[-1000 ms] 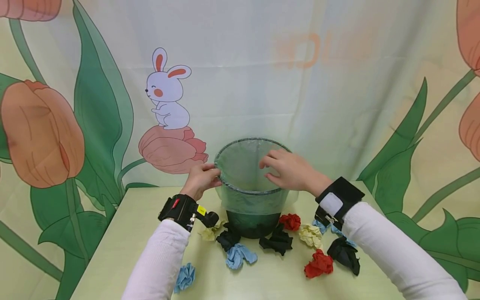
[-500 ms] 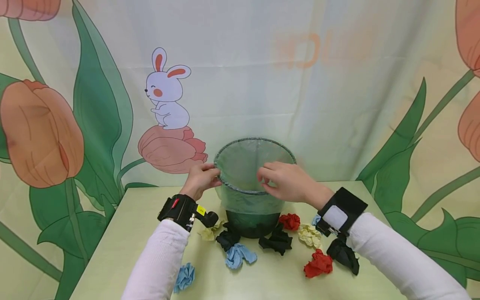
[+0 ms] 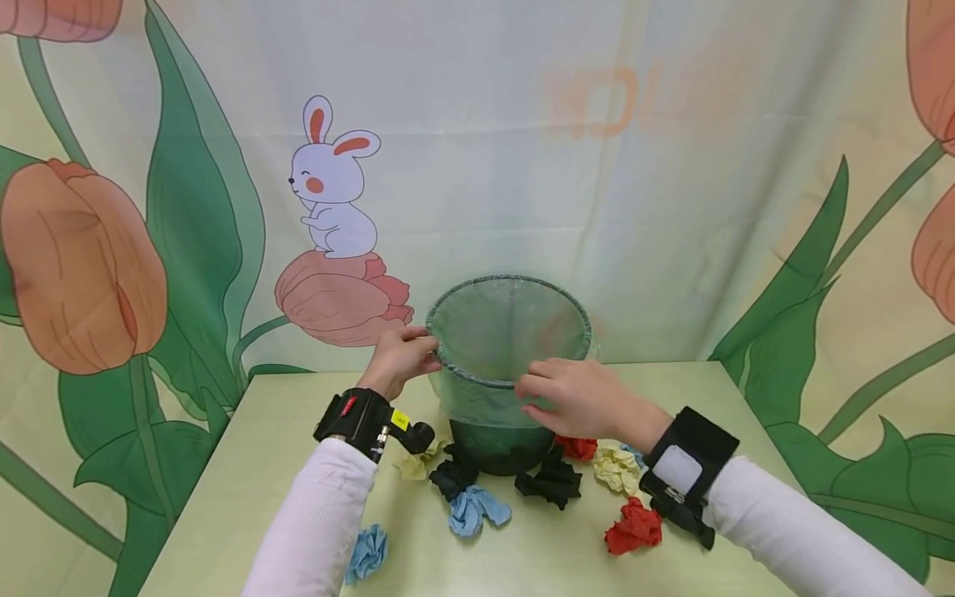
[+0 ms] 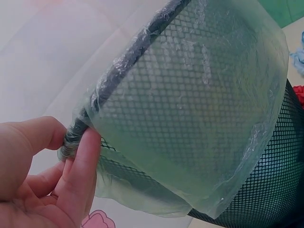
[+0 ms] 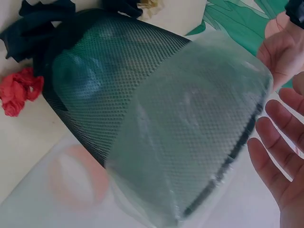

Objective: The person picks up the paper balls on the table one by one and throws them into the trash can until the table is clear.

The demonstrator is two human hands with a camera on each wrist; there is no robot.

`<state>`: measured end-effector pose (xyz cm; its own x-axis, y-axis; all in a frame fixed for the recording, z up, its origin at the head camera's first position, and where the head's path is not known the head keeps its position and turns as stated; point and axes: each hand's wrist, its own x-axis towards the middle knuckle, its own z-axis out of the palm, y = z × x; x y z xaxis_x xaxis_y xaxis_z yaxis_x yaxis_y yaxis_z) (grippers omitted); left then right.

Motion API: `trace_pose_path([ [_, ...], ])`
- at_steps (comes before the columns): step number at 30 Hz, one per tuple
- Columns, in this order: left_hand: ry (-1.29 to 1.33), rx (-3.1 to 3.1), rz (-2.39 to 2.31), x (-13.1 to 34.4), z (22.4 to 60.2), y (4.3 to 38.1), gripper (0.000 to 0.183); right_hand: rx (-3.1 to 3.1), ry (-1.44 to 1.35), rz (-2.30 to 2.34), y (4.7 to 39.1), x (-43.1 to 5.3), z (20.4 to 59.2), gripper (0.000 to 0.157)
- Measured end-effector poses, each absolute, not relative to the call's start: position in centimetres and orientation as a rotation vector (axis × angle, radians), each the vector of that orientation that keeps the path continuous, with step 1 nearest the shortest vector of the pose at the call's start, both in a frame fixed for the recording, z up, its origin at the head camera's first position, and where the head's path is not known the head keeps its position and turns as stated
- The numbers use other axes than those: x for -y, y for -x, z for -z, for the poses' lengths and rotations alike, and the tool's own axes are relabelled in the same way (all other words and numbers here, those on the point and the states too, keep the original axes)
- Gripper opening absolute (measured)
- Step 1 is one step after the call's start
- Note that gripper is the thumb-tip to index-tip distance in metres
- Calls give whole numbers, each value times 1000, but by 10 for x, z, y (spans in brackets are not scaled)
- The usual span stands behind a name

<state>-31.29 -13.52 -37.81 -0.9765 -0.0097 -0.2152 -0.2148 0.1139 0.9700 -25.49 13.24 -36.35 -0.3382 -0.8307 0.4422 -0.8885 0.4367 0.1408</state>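
Observation:
A dark mesh wastebasket (image 3: 492,448) stands on the table, lined with a thin, see-through green bin bag (image 3: 477,406) folded down over its rim. At the rim's left side my left hand (image 3: 400,362) pinches the bag-covered edge between thumb and fingers; the left wrist view shows the thumb and fingers (image 4: 88,156) on either side of the rim. In front of the basket's right side is my right hand (image 3: 585,398), its fingers loosely bent and holding nothing. The right wrist view has its fingertips (image 5: 259,147) close beside the rim, fingers spread.
Crumpled paper balls lie around the basket's foot: black paper (image 3: 550,481), blue paper (image 3: 477,510), yellow paper (image 3: 618,469) and red paper (image 3: 634,526). Another blue ball (image 3: 368,553) lies near my left sleeve. Behind the table (image 3: 298,414) hangs a printed curtain (image 3: 485,166).
My right hand has come from over the basket's opening toward me and down, to the front right outside of the rim. The left hand stays on the rim.

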Motion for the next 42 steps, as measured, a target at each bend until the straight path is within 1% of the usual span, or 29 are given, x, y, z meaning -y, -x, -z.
trace_pose_path([
  [10, 221, -2224, -1976, 136, 379, 313, 54, 2373, -1473, -172, 244, -141, 409, 15],
  [18, 228, -2215, -1982, 136, 379, 313, 54, 2552, -1421, -122, 241, -150, 442, 23],
  [32, 236, -2195, -2001, 136, 379, 313, 54, 2669, -1351, -117, 250, -166, 484, 33],
  [37, 230, -2195, -1997, 136, 379, 313, 54, 2680, -1335, -147, 252, -168, 495, 35],
  [42, 226, -2190, -1999, 136, 379, 313, 54, 2794, -1285, -180, 254, -167, 505, 40],
])
